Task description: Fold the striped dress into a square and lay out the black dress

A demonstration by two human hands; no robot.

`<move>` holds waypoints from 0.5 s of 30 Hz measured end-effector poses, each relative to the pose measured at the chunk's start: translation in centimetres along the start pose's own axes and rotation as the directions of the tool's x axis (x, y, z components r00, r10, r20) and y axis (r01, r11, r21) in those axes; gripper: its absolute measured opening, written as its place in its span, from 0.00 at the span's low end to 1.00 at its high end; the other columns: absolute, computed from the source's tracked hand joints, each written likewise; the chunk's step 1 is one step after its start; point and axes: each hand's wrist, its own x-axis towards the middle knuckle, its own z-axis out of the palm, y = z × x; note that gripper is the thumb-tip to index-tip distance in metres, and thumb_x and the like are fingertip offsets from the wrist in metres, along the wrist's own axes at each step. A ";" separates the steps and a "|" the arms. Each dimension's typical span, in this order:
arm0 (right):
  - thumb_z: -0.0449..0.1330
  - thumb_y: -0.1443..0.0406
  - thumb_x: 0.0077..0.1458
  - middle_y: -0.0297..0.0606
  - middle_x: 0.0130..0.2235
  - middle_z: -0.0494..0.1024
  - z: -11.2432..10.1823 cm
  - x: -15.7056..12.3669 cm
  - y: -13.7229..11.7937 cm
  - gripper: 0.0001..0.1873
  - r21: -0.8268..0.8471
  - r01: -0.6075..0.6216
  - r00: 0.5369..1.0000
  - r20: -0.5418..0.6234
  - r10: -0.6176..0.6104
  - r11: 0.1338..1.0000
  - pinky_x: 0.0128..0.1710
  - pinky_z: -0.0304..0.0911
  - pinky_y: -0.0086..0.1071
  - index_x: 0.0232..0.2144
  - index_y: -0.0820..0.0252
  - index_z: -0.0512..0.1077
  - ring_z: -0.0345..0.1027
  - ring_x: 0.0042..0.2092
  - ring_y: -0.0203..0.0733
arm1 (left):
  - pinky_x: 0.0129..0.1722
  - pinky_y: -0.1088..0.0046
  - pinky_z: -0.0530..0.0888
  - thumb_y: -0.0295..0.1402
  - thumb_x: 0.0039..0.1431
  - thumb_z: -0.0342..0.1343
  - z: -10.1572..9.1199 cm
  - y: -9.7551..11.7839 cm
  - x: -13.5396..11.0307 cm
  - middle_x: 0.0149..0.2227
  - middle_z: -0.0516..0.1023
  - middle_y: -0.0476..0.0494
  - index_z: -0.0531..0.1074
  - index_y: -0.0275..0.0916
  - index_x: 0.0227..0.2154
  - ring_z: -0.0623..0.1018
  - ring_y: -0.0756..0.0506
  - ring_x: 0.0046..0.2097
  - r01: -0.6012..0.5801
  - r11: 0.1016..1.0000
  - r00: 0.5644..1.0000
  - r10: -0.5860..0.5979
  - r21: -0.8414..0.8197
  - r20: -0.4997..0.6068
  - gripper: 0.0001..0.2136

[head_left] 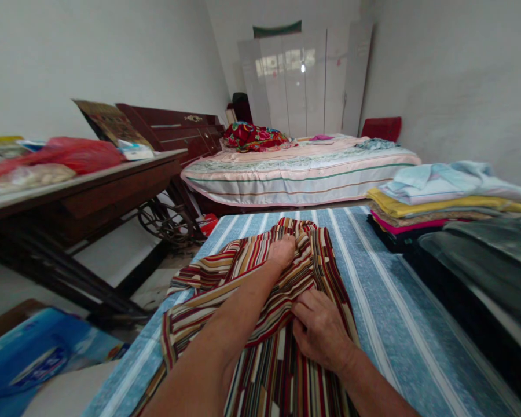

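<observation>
Striped garment (289, 284), one piece of soft, thin cloth banded in red, tan, black and white, lies rumpled on a blue sheet (364, 260) with straight white stripes, its folds gathered toward the middle. Two hands work on it. The left hand (283, 250), curled and knuckles up, presses on the cloth near the far end; whether it grasps any cannot be told. The right hand (316, 321) pinches a fold nearer the person, fingers bent. On the right sits one stack of folded clothes (447, 200), at least five flat layers, pale blue on top, yellow beneath. One large bed (304, 179) with a smooth, striped cover stands beyond.
</observation>
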 end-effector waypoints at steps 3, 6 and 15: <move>0.56 0.67 0.51 0.38 0.31 0.70 -0.1 0.1 -0.1 0.04 0.069 -0.010 1.000 -0.009 0.011 0.998 0.38 0.57 0.36 0.25 0.58 0.68 0.62 0.37 0.43 | 0.45 0.65 0.71 0.28 0.62 0.40 -0.2 0.0 0.1 0.46 0.72 0.34 0.67 0.35 0.47 0.75 0.41 0.46 0.002 1.000 1.000 -0.002 -0.011 0.008 0.15; 0.55 0.64 0.55 0.38 0.30 0.69 0.1 0.2 0.0 0.09 0.060 -0.037 0.997 -0.067 0.041 0.998 0.37 0.57 0.34 0.24 0.58 0.68 0.62 0.35 0.41 | 0.44 0.67 0.71 0.30 0.62 0.42 -0.7 -0.4 0.3 0.45 0.73 0.35 0.69 0.36 0.44 0.75 0.42 0.46 0.000 1.000 1.000 0.000 -0.027 0.018 0.13; 0.53 0.71 0.55 0.37 0.29 0.69 0.8 0.1 0.4 0.08 0.009 -0.066 0.993 -0.094 0.067 0.998 0.37 0.56 0.33 0.25 0.59 0.67 0.61 0.35 0.41 | 0.52 0.68 0.66 0.33 0.61 0.45 -4.5 -2.4 -6.1 0.47 0.72 0.39 0.69 0.37 0.41 0.70 0.45 0.51 -0.132 0.990 0.988 0.127 -0.054 -0.085 0.11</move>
